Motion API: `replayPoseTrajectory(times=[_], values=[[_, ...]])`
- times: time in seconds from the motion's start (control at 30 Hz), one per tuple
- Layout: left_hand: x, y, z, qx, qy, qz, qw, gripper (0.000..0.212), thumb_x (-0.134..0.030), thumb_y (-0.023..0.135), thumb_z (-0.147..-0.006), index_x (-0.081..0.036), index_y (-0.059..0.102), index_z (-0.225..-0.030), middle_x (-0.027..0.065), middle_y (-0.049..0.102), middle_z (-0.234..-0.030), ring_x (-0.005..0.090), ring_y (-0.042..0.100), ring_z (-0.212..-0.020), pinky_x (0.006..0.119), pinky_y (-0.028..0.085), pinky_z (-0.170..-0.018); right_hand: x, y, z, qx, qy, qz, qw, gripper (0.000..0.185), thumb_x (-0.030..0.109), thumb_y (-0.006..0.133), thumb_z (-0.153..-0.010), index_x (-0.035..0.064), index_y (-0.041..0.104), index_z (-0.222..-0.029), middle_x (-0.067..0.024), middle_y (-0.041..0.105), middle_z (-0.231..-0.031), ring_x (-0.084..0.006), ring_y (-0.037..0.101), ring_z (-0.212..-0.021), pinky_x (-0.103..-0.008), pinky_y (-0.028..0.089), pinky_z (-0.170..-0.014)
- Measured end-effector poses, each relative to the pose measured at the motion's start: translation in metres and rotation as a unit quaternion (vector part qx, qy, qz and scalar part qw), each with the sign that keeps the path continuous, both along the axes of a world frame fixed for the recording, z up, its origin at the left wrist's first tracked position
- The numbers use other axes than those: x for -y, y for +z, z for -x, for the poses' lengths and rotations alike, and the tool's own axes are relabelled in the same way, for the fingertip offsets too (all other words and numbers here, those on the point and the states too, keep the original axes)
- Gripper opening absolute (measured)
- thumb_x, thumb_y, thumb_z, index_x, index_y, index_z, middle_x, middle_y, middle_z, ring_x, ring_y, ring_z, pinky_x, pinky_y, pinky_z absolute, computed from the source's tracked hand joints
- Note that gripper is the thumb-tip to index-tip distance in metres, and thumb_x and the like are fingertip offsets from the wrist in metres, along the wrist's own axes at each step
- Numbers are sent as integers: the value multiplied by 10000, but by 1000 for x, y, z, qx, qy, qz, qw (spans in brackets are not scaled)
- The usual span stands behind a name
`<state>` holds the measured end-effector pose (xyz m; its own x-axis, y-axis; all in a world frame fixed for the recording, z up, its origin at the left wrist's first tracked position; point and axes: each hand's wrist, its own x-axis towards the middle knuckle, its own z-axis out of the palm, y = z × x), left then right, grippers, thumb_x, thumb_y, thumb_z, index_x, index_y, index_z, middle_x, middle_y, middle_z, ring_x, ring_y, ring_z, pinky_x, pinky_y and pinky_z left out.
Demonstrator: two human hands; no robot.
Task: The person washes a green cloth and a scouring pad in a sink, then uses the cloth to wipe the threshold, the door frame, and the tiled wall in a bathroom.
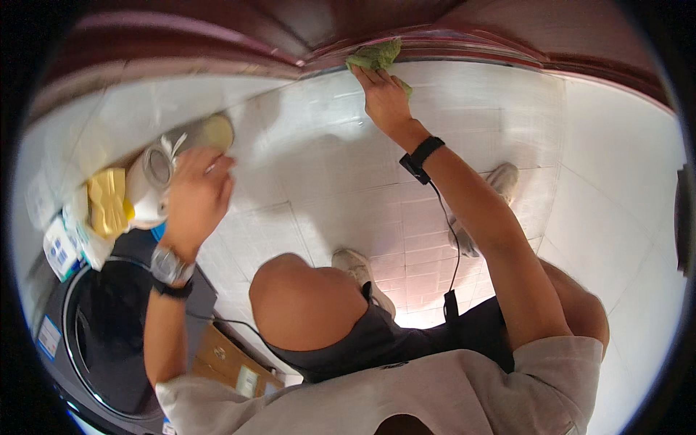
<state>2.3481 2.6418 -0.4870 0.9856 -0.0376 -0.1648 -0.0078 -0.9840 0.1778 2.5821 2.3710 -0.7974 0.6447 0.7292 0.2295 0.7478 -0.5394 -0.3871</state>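
My right hand [385, 98] is pressing a green cloth [378, 55] against the ledge along the bottom of a dark red, glossy panel [489, 27], at the top of the view. Cloth shows past the fingertips and beside the hand. At the left, my left hand [201, 185] is raised and blurred, its fingers loosely curled; whether it holds anything is unclear. Behind it stand a whitish container [148, 187] with a round grey opening and a cylindrical thing [215, 133] with a yellowish end.
A dark front-loading washing machine [117, 326] is at the lower left, with a gold-coloured packet [107, 201] and white packs [62, 247] by its top. A cardboard box [225, 359] lies beside it. A cable [448, 217] hangs from my right wrist. Pale tiles [326, 190] cover the floor.
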Motion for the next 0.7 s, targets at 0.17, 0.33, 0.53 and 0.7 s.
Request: replayPoseTrajectory(times=[0.17, 0.33, 0.53, 0.7], values=[[10, -139, 40, -102, -38, 22, 994, 269, -112, 691, -963, -24, 768, -1205, 139, 744, -1194, 364, 694, -1210, 492, 558, -1074, -66, 3, 50, -7, 38, 4, 999, 694, -63, 649, -926, 121, 648, -1596, -101, 763, -1470, -382, 724, -1268, -500, 614, -1046], [43, -205, 35, -131, -52, -29, 990, 215, -157, 703, -981, -49, 769, -1154, 109, 747, -1175, 313, 702, -1176, 473, 570, -1037, -80, 5, 67, -17, 34, 19, 999, 706, -23, 671, -964, 118, 588, -1651, -111, 721, -1536, -379, 704, -1330, -483, 593, -1118], [60, -216, 19, -105, -43, -40, 993, 202, -162, 734, -968, -55, 782, -1133, 111, 750, -1179, 306, 706, -1175, 449, 575, -1005, -69, -3, 53, 1, 63, 58, 996, 763, 16, 699, -987, 206, 535, -1708, -53, 668, -1623, -374, 691, -1367, -486, 584, -1135], [71, -201, -1, -102, -52, -40, 993, 191, -158, 744, -961, -56, 789, -1116, 107, 756, -1176, 305, 708, -1167, 447, 573, -983, -42, -2, 38, 39, 44, 126, 990, 779, 3, 680, -1001, 217, 508, -1730, -67, 638, -1666, -385, 672, -1416, -481, 593, -1133]])
